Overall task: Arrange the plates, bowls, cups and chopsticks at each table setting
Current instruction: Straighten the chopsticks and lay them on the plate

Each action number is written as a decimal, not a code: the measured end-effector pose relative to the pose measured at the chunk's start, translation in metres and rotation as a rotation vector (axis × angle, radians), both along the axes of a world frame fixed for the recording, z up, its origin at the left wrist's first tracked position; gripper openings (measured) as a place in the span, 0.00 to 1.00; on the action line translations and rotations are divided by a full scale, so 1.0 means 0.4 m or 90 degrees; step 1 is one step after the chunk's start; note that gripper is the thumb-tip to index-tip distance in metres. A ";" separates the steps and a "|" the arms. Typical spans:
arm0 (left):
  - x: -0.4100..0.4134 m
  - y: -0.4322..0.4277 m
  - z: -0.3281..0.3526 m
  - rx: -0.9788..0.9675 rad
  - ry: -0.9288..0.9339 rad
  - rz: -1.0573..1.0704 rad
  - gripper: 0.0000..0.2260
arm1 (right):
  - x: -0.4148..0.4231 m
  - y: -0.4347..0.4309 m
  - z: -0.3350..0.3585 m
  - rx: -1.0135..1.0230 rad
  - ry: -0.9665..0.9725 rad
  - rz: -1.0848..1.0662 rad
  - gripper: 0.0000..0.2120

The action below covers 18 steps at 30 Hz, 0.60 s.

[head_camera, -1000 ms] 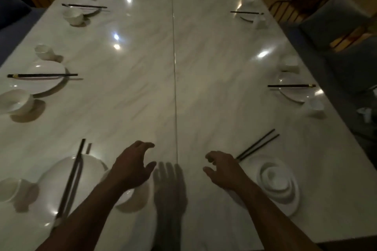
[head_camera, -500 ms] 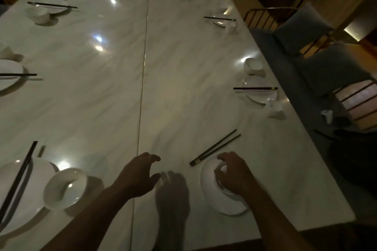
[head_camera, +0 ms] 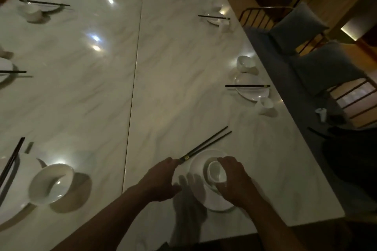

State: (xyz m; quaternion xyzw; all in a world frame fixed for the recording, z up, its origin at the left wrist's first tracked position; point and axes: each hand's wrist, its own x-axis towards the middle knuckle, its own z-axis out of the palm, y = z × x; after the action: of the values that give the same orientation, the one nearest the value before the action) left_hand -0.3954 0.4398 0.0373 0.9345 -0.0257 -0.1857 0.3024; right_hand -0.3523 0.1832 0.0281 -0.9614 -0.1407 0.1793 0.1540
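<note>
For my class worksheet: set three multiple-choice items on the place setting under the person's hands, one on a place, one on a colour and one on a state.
1. Where does the cup under the right hand sit?
A on a saucer; B in a bowl on a plate; C on a tray.

2. What colour are the chopsticks beside that plate?
A white; B red; C black.

3. What is the right hand doing?
A gripping the cup; B lying flat, palm up; C holding chopsticks.

Answers:
1 B: the cup nests in the bowl, which stands on the plate.
2 C: they show dark against the pale table.
3 A: fingers and thumb curl round the cup.
</note>
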 end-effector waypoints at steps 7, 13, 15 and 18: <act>0.054 -0.117 -0.003 0.002 -0.039 -0.001 0.37 | 0.063 -0.014 -0.036 -0.028 -0.024 0.136 0.40; 0.065 -0.262 -0.010 -0.020 -0.087 0.129 0.31 | 0.118 -0.046 -0.060 0.027 0.042 0.198 0.43; 0.063 -0.288 -0.011 -0.018 -0.109 0.162 0.32 | 0.135 -0.057 -0.065 0.080 0.049 0.222 0.45; 0.043 -0.304 -0.018 -0.028 -0.105 0.195 0.36 | 0.164 -0.078 -0.065 0.121 0.026 0.267 0.47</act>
State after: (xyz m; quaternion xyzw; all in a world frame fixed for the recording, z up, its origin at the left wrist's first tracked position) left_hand -0.3783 0.3183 0.0300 0.9328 0.0883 -0.0594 0.3444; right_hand -0.2869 0.1521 0.0022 -0.8886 -0.3503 0.2127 0.2062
